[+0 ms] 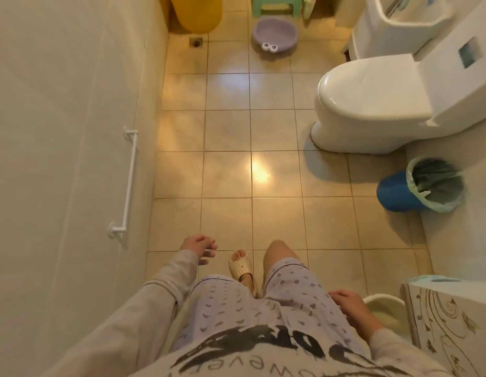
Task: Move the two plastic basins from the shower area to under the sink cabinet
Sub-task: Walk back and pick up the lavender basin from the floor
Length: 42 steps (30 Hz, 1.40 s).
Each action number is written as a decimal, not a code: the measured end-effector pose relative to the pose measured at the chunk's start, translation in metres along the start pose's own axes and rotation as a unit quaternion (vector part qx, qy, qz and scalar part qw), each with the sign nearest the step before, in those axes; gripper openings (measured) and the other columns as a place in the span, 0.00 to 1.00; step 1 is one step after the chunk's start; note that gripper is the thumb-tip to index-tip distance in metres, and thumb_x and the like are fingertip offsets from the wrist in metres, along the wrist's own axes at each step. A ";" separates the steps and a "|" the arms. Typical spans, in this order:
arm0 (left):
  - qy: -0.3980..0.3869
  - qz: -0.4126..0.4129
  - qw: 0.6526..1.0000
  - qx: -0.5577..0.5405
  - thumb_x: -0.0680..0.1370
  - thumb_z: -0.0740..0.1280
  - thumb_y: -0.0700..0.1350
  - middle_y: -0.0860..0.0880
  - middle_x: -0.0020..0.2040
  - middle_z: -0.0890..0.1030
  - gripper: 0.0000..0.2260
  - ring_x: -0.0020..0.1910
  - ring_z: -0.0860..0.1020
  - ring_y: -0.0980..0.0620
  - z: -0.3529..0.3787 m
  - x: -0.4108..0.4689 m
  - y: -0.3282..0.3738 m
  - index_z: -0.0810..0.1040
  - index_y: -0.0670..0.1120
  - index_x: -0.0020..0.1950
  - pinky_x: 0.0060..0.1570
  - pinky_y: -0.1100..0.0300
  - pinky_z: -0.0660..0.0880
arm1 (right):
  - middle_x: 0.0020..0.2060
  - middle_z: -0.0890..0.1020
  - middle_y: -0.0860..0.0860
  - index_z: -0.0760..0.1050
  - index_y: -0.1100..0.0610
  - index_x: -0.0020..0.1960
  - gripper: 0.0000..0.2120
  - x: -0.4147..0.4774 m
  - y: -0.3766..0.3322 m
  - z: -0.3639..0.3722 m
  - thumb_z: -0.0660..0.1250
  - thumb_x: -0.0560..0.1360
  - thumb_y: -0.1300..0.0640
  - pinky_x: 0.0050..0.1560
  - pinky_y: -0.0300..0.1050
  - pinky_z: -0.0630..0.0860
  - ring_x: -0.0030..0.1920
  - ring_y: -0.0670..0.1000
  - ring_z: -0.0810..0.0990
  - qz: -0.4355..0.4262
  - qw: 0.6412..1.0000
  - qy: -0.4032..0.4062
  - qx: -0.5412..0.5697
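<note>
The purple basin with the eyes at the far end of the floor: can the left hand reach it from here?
Probably not yet. The left hand is open and empty, far from the purple basin; only bare floor tiles lie between.

The left hand (199, 247) is held forward at the end of a grey sleeve, with the fingers spread loosely and nothing grasped in it. The right hand (350, 304) is kept low beside the right hip, fingers relaxed and slightly curled, also empty. Both arms are seen bent only a little.
</note>
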<state>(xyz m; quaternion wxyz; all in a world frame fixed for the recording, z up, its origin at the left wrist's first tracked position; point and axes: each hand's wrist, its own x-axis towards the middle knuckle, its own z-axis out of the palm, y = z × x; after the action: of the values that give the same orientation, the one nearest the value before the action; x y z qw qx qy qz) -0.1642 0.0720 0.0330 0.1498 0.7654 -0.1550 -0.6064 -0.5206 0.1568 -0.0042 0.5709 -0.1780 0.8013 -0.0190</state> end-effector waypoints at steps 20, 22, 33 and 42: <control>0.077 -0.150 0.983 -0.068 0.77 0.60 0.38 0.46 0.31 0.76 0.07 0.28 0.72 0.50 -0.036 0.113 0.145 0.74 0.41 0.40 0.31 0.62 0.68 | 0.46 0.79 0.59 0.75 0.62 0.55 0.09 0.090 -0.423 -0.027 0.61 0.77 0.61 0.39 0.43 0.74 0.39 0.53 0.77 -0.139 0.986 -0.066 -0.062; 0.076 -0.150 0.982 -0.086 0.77 0.60 0.37 0.49 0.21 0.75 0.09 0.17 0.69 0.54 -0.037 0.120 0.165 0.73 0.41 0.37 0.21 0.70 0.66 | 0.46 0.79 0.59 0.75 0.62 0.55 0.09 0.094 -0.455 -0.028 0.61 0.77 0.61 0.38 0.43 0.73 0.39 0.52 0.77 -0.154 0.983 -0.070 -0.071; 0.060 -0.177 0.982 -0.038 0.77 0.59 0.39 0.47 0.25 0.70 0.11 0.17 0.66 0.54 -0.061 0.220 0.322 0.70 0.42 0.34 0.26 0.65 0.61 | 0.43 0.78 0.58 0.74 0.62 0.51 0.07 0.140 -0.564 -0.015 0.60 0.78 0.60 0.35 0.42 0.73 0.37 0.52 0.76 -0.103 0.988 -0.072 -0.086; 0.020 -0.057 0.997 0.038 0.76 0.59 0.37 0.47 0.35 0.75 0.09 0.30 0.72 0.52 -0.087 0.289 0.559 0.72 0.44 0.36 0.30 0.63 0.68 | 0.38 0.77 0.59 0.75 0.65 0.52 0.08 0.161 -0.632 -0.016 0.61 0.77 0.62 0.36 0.44 0.73 0.36 0.56 0.75 0.006 0.998 -0.012 0.067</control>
<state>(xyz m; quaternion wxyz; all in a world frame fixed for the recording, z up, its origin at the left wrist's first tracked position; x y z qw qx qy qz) -0.0474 -0.5526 0.0303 0.0885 0.7900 -0.1309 -0.5923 -0.4151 -0.4870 0.0030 0.5908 -0.1353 0.7925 -0.0671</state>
